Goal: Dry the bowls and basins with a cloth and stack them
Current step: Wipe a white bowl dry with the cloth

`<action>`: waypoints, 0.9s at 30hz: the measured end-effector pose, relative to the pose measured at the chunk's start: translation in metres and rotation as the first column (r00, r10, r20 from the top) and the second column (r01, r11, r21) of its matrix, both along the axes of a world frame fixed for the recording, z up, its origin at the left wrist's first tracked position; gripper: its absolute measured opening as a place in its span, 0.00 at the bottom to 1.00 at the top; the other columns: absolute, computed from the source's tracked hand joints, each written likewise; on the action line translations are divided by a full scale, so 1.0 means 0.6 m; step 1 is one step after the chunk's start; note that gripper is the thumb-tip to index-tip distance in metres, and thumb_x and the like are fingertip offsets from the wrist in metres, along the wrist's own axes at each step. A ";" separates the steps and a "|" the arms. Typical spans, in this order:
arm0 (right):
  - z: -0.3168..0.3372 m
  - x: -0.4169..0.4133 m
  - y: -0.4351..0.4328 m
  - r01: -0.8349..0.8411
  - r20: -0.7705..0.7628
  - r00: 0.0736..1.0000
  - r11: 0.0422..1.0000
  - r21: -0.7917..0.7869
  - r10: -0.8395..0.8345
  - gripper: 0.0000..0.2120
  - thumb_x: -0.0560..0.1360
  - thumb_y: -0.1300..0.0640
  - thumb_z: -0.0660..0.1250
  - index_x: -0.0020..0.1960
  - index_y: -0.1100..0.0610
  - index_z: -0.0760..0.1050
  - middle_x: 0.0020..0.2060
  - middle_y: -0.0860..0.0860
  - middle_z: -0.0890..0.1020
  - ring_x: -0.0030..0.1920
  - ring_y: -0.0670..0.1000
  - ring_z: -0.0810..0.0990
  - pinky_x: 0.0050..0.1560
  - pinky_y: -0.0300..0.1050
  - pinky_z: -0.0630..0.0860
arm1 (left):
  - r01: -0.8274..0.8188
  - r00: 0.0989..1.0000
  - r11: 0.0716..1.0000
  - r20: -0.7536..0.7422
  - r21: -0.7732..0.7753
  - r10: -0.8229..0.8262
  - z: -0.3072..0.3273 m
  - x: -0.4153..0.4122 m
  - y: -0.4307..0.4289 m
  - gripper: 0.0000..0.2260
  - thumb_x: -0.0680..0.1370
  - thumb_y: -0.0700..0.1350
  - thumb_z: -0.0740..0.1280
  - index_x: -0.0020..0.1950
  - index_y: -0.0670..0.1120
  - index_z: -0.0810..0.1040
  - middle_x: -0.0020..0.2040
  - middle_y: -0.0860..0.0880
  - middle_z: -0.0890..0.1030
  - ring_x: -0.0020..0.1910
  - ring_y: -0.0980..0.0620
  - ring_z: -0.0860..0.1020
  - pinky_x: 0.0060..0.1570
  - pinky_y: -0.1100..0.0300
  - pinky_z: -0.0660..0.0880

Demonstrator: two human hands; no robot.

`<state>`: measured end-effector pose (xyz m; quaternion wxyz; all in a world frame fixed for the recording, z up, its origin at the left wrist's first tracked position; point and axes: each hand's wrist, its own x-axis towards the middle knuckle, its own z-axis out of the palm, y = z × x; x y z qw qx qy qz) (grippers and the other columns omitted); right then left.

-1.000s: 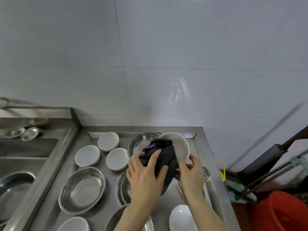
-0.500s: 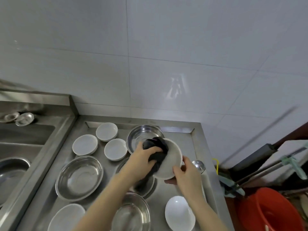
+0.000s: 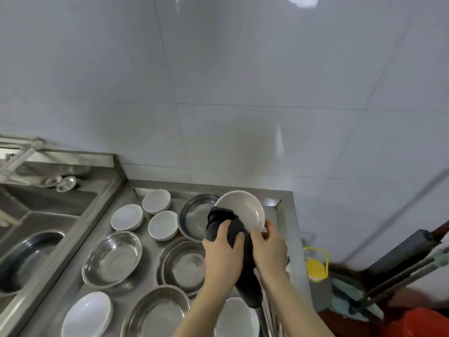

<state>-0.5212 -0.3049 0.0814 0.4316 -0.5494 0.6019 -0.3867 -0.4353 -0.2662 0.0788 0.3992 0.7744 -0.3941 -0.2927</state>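
Note:
I hold a white bowl (image 3: 245, 210) tilted above the steel counter (image 3: 286, 229), its inside facing me. My left hand (image 3: 222, 251) grips a dark cloth (image 3: 220, 221) and presses it against the bowl's left rim. My right hand (image 3: 269, 249) holds the bowl by its lower right edge, fingers curled round the rim. The cloth's tail hangs down between my wrists. Several white bowls (image 3: 162, 224) and steel basins (image 3: 113, 259) lie spread on the counter below.
A sink (image 3: 36, 227) with a basin in it is on the left. A tiled wall (image 3: 243, 93) rises behind. Right of the counter stand a yellow-lidded bottle (image 3: 315, 266), mop handles (image 3: 401, 280) and a red bucket (image 3: 422, 322).
The bowl has been turned and lifted slightly toward the back right. My left hand shifted from inside the bowl to its left rim with the cloth.

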 end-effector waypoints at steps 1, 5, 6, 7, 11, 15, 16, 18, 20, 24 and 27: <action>0.000 -0.015 -0.002 -0.047 0.015 0.999 0.999 0.011 0.046 0.05 0.78 0.62 0.63 0.47 0.53 0.75 0.33 0.49 0.79 0.32 0.45 0.77 0.28 0.29 0.70 | -0.003 1.000 1.000 0.029 -0.018 0.003 0.001 -0.007 -0.003 0.18 0.79 0.51 0.62 0.70 0.58 0.69 0.66 0.44 0.69 0.51 0.51 0.73 0.53 0.60 0.69; 0.012 -0.084 -0.028 -0.223 0.117 0.972 0.961 0.162 0.206 0.10 0.77 0.65 0.61 0.54 0.56 0.77 0.41 0.57 0.83 0.33 0.58 0.85 0.33 0.50 0.83 | 0.119 0.943 0.992 0.310 0.032 -0.123 0.014 -0.005 -0.005 0.19 0.78 0.45 0.64 0.68 0.58 0.71 0.63 0.46 0.66 0.48 0.45 0.76 0.52 0.59 0.71; 0.022 -0.105 -0.040 -0.313 0.111 0.949 0.924 0.219 0.295 0.12 0.77 0.66 0.60 0.57 0.56 0.77 0.43 0.59 0.83 0.32 0.60 0.85 0.32 0.50 0.82 | 0.217 0.878 0.973 0.420 0.079 -0.230 0.018 0.003 -0.004 0.20 0.78 0.45 0.64 0.69 0.58 0.71 0.64 0.46 0.66 0.50 0.43 0.77 0.54 0.58 0.72; 0.035 -0.124 -0.052 -0.404 0.070 0.913 0.872 0.275 0.401 0.14 0.76 0.66 0.59 0.56 0.54 0.77 0.44 0.60 0.83 0.31 0.61 0.85 0.32 0.50 0.82 | 0.325 0.803 0.936 0.483 0.133 -0.348 0.018 0.013 -0.003 0.20 0.78 0.46 0.65 0.69 0.59 0.71 0.65 0.47 0.66 0.53 0.42 0.77 0.56 0.57 0.73; 0.066 -0.154 -0.072 -0.522 -0.080 0.825 0.809 0.270 0.559 0.16 0.76 0.62 0.60 0.61 0.50 0.76 0.45 0.58 0.84 0.30 0.59 0.85 0.32 0.48 0.81 | 0.385 0.790 0.912 0.459 0.145 -0.406 0.018 0.022 -0.006 0.20 0.75 0.44 0.66 0.66 0.59 0.74 0.62 0.47 0.69 0.56 0.43 0.75 0.62 0.56 0.70; 0.052 -0.140 -0.037 -0.404 0.068 0.914 0.907 0.117 0.399 0.24 0.78 0.55 0.68 0.72 0.46 0.68 0.45 0.52 0.82 0.34 0.53 0.85 0.30 0.45 0.80 | 0.058 0.967 0.998 0.250 -0.009 -0.054 0.008 -0.004 -0.006 0.17 0.74 0.45 0.65 0.61 0.60 0.75 0.57 0.48 0.76 0.56 0.45 0.75 0.59 0.54 0.72; 0.048 -0.133 -0.023 -0.383 0.127 0.920 0.917 0.110 0.370 0.24 0.77 0.53 0.69 0.72 0.47 0.67 0.45 0.52 0.81 0.35 0.52 0.85 0.31 0.45 0.81 | -0.014 0.991 0.999 0.134 -0.034 0.019 0.006 -0.010 -0.004 0.16 0.74 0.45 0.65 0.59 0.60 0.75 0.55 0.48 0.78 0.56 0.46 0.76 0.57 0.54 0.73; 0.037 -0.113 0.004 -0.335 0.152 0.934 0.939 0.071 0.322 0.25 0.77 0.52 0.69 0.71 0.47 0.67 0.41 0.51 0.81 0.35 0.49 0.84 0.33 0.45 0.80 | -0.090 0.995 0.994 -0.052 -0.065 0.087 0.010 -0.027 0.003 0.14 0.75 0.43 0.65 0.58 0.57 0.76 0.52 0.51 0.80 0.52 0.51 0.77 0.49 0.59 0.72; 0.026 -0.095 0.023 -0.255 0.054 0.965 0.967 -0.020 0.256 0.24 0.76 0.55 0.68 0.71 0.46 0.66 0.38 0.48 0.80 0.36 0.45 0.80 0.37 0.39 0.78 | -0.112 0.987 0.991 -0.124 -0.075 0.103 0.009 -0.045 0.010 0.13 0.76 0.44 0.65 0.58 0.56 0.76 0.51 0.51 0.81 0.50 0.54 0.77 0.44 0.62 0.72; 0.029 -0.094 0.024 -0.187 -0.049 0.982 0.978 -0.098 0.183 0.21 0.77 0.64 0.61 0.68 0.52 0.70 0.37 0.44 0.78 0.34 0.41 0.78 0.36 0.36 0.74 | -0.065 0.997 0.997 0.038 -0.052 0.067 0.002 -0.056 0.018 0.17 0.76 0.45 0.64 0.63 0.58 0.74 0.58 0.46 0.76 0.50 0.52 0.72 0.54 0.57 0.71; 0.061 -0.111 0.014 -0.277 -0.153 0.951 0.960 -0.047 0.267 0.17 0.78 0.65 0.59 0.64 0.52 0.72 0.36 0.49 0.80 0.27 0.44 0.81 0.27 0.38 0.76 | 0.119 0.957 0.991 0.274 -0.065 -0.097 0.032 -0.020 0.024 0.18 0.76 0.42 0.64 0.64 0.57 0.74 0.61 0.46 0.71 0.47 0.49 0.72 0.54 0.61 0.67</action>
